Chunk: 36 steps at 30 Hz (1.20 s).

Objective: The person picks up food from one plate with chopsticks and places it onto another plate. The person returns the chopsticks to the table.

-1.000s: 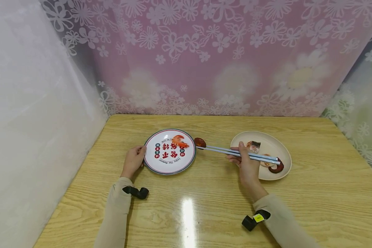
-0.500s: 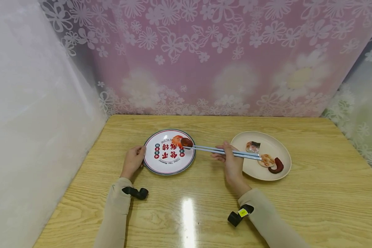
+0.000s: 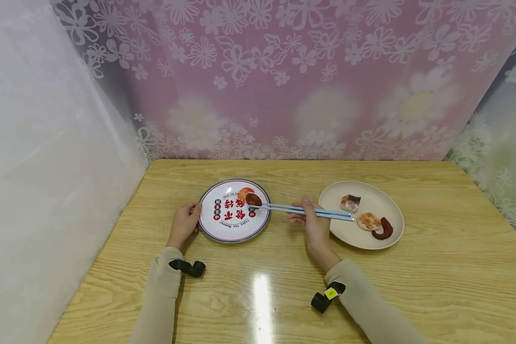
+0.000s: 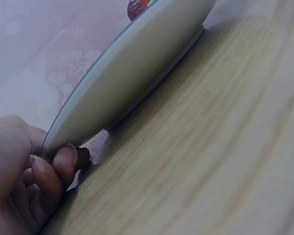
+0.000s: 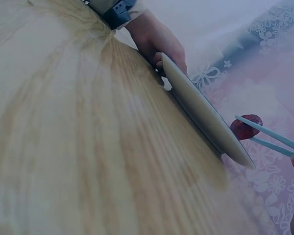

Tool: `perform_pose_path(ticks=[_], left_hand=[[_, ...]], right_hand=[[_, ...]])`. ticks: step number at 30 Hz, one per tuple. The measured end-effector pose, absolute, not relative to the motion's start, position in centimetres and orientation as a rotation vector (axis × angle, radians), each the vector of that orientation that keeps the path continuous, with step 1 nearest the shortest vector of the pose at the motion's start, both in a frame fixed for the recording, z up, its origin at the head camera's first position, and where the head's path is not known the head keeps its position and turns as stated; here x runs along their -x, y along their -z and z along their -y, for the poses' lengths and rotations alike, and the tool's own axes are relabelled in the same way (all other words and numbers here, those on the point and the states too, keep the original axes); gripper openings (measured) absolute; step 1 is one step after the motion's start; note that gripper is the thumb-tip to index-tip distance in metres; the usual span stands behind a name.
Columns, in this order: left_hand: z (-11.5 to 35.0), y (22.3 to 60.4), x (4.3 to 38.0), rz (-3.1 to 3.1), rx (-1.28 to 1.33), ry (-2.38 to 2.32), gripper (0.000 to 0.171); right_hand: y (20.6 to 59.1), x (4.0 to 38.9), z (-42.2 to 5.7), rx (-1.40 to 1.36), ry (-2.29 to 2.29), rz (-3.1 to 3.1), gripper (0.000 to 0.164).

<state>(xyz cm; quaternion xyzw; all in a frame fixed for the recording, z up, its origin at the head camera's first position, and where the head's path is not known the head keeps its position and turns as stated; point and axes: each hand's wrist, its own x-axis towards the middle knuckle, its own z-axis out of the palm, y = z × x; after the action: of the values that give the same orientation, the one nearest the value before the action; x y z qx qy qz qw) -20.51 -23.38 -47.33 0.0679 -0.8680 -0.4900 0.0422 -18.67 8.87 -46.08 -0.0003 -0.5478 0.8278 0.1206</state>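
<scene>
My left hand [image 3: 184, 224] pinches the left rim of a white round plate [image 3: 221, 231] with red lettering. The left wrist view shows thumb and fingers around that edge. My right hand [image 3: 317, 235] holds a pair of light blue chopsticks [image 3: 279, 207] pointing left. Between their tips is a glossy, dark red-brown food piece [image 5: 245, 128], over the right side of the white plate. It partly covers an orange shrimp [image 3: 243, 193] lying there. Behind the right hand, a cream oval plate [image 3: 371, 195] bears a sushi roll piece [image 3: 350, 203], a round orange-topped piece [image 3: 368, 221] and a dark red curled piece [image 3: 383, 229].
Both plates stand on a wood-grain table [image 3: 223, 296]. A pink flowered curtain [image 3: 266, 95] hangs along its back edge, and a whitish sheet [image 3: 60, 143] hangs at the left. Each wrist wears a small black camera.
My right hand has moved left, carrying the red-brown piece in the chopsticks from the white plate's right edge to over the shrimp. The left hand stays on the rim.
</scene>
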Motion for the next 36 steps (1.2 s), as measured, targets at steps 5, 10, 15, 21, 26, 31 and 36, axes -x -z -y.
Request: perform_pose_path(ticks=[5,10,15,21,26,31,36], left_hand=[[23.41,47.41,20.47,2.668,-0.218,1.508,0.035],[23.45,47.26,20.57,2.665,-0.22,1.514,0.035],[23.47,47.06,20.68,2.657,-0.219,1.512,0.035],[23.54,47.14,20.69,2.669,-0.217,1.509,0.035],[23.56,47.43,20.69,2.659,-0.209,1.513,0.034],[23.54,47.48,20.74,2.653,-0.205,1.531,0.036],[23.59,47.51,20.73,2.648,-0.204,1.54,0.036]], right_hand=[[46.11,18.5,-8.59,-0.006,-2.407,1.629,0.049],[46.35,18.55,-8.52,-0.007,-2.4,1.643,0.051],[46.44,18.69,-8.45,-0.01,-2.391,1.65,0.053],[46.52,18.6,-8.44,-0.001,-2.403,1.641,0.052],[46.64,18.46,-8.51,0.019,-2.411,1.648,0.054],[46.72,18.39,-8.62,0.045,-2.426,1.645,0.054],[46.59,18.38,-8.67,0.013,-2.432,1.643,0.051]])
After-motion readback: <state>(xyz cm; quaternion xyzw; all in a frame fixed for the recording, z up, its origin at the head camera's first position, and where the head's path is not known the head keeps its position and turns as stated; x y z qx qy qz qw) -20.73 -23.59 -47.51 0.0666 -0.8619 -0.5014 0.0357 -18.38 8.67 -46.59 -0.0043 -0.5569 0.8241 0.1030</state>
